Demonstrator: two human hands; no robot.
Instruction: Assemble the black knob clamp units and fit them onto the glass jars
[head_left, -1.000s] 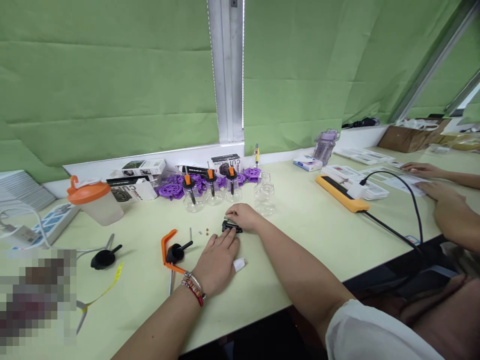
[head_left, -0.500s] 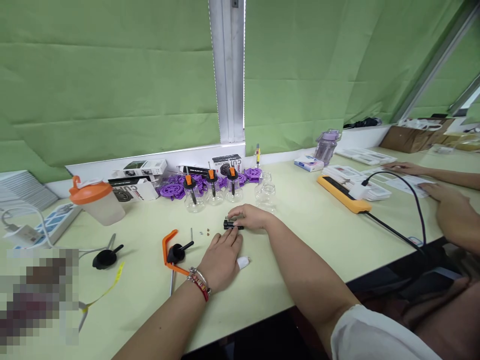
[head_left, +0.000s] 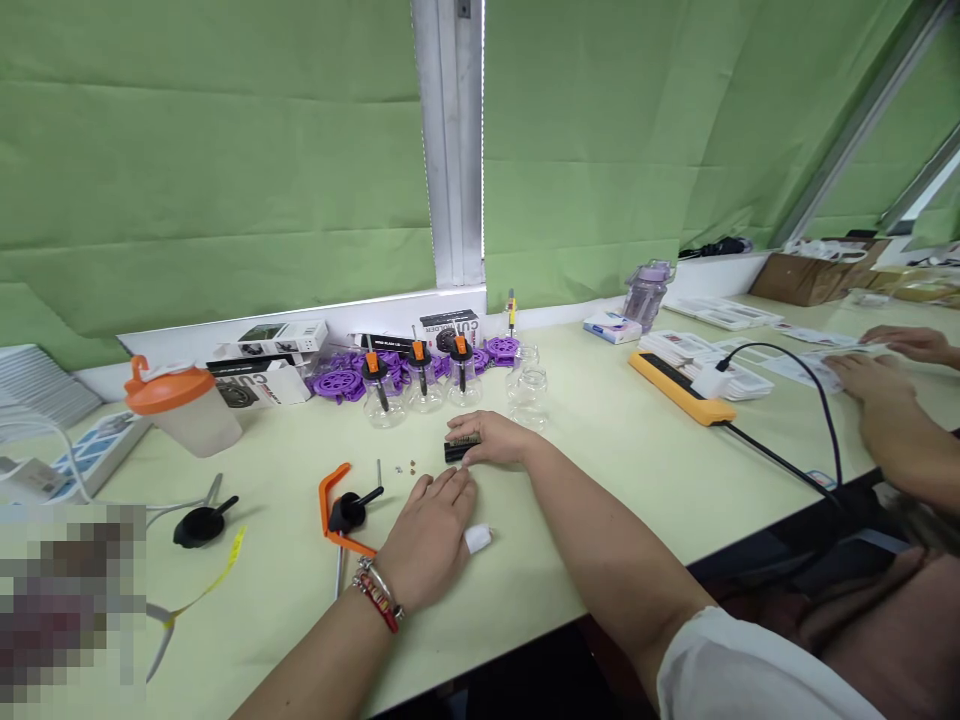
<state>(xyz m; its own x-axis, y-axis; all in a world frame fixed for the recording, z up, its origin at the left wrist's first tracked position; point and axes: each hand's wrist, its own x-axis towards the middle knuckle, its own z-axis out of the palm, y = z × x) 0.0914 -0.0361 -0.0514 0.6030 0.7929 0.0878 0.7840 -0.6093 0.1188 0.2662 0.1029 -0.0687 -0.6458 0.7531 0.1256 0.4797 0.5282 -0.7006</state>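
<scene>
My right hand has its fingers curled over a small black case, which shows a row of small greyish pieces along its top. The fingers hide most of the case. My left hand lies palm down on the table with its fingers stretched out, fingertips just in front of the case; a white wrap covers its thumb. Tiny metal bits are scattered to the left of the case. Farther left lie an orange angled handle and a black funnel-shaped part with a lever.
Glass jars with black-and-orange tops stand before purple rings and boxes. Two clear jars are nearby. An orange-lidded cup stands left, a yellow power strip right. A co-worker's hands touch papers.
My left hand has drawn back slightly from the black case. My right hand stays on the case, its fingers shifted a little. The co-worker's hands at the right have moved over the papers.
</scene>
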